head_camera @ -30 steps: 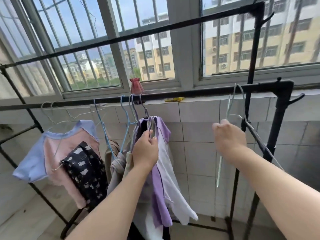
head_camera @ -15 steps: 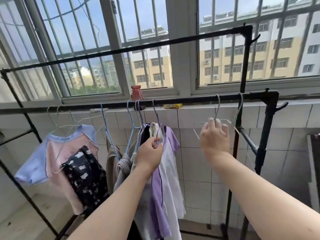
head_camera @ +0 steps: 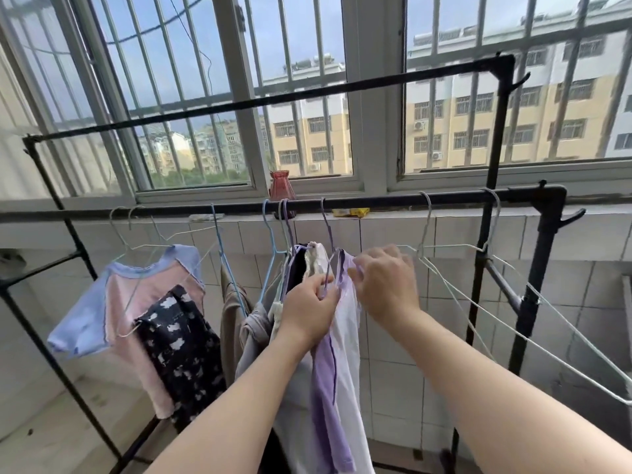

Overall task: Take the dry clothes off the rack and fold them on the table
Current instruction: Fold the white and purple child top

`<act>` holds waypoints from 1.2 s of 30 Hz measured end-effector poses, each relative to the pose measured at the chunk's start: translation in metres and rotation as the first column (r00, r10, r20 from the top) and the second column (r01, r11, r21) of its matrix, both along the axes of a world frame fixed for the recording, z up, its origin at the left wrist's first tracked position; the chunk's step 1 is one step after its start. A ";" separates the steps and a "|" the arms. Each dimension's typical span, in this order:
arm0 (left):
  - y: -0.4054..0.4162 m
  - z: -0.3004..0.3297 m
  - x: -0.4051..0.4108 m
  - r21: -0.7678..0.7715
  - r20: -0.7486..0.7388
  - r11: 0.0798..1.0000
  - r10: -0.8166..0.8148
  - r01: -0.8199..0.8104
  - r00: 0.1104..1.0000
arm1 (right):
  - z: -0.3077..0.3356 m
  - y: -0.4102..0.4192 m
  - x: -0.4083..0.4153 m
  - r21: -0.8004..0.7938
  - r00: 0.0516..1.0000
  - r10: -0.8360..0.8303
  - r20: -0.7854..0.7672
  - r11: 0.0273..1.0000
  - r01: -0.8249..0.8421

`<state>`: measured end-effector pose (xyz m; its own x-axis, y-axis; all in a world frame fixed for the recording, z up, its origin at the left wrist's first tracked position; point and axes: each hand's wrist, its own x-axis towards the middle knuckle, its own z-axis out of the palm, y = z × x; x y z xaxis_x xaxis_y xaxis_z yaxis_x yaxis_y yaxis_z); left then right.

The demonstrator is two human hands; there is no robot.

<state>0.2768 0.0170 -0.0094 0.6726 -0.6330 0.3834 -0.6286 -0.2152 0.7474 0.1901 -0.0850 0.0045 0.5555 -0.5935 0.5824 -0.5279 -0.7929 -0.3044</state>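
A black metal drying rack (head_camera: 376, 202) spans the view in front of a barred window. On its lower bar hangs a white and purple shirt (head_camera: 337, 354) on a wire hanger. My left hand (head_camera: 309, 311) grips the shirt and its hanger near the collar. My right hand (head_camera: 384, 285) pinches the purple shoulder of the same shirt. Further left hang a pink and blue T-shirt (head_camera: 136, 302), a black patterned garment (head_camera: 178, 350) and beige and grey clothes (head_camera: 239, 323). Two empty wire hangers (head_camera: 478, 285) hang at the right.
A red vase (head_camera: 280, 185) and a yellow packet (head_camera: 352, 212) sit on the tiled window ledge. The rack's right post (head_camera: 537, 285) has side hooks. A tiled wall stands behind the rack, and pale floor shows at lower left.
My right hand has let go of the empty hangers at the right and moved left onto the purple shirt's shoulder. My left hand stays on the shirt's hanger.
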 end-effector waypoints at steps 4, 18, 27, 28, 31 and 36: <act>0.004 -0.004 -0.002 0.131 -0.025 0.984 -0.115 0.117 0.993 | 0.003 0.015 0.015 0.631 0.952 0.234 0.195 0.714 -0.305; 0.056 -0.005 -0.028 0.367 0.405 0.930 -0.181 0.021 0.896 | 0.014 0.014 0.053 0.848 0.961 0.036 0.274 0.462 -0.260; 0.087 -0.053 -0.026 -0.014 0.829 1.000 0.009 0.004 0.559 | 0.010 0.012 0.048 0.894 0.921 -0.139 0.365 0.327 -0.305; 0.088 -0.061 -0.026 -0.032 0.883 0.999 0.047 -0.040 0.467 | 0.011 0.013 0.047 0.895 0.923 -0.126 0.363 0.324 -0.308; 0.084 -0.066 -0.034 -0.080 0.893 0.990 0.123 -0.117 0.432 | 0.008 0.010 0.042 0.870 0.926 -0.044 0.376 0.360 -0.336; 0.084 -0.076 -0.027 0.006 0.915 0.999 -0.026 0.051 0.403 | 0.004 0.008 0.031 0.853 0.872 -0.091 0.481 0.280 -0.441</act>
<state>0.2495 0.1013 -0.0857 -0.1117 -0.6324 0.7665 -0.9471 -0.1658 -0.2748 0.2213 -0.0769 0.0089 0.6226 -0.7733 -0.1198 -0.0460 0.1167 -0.9921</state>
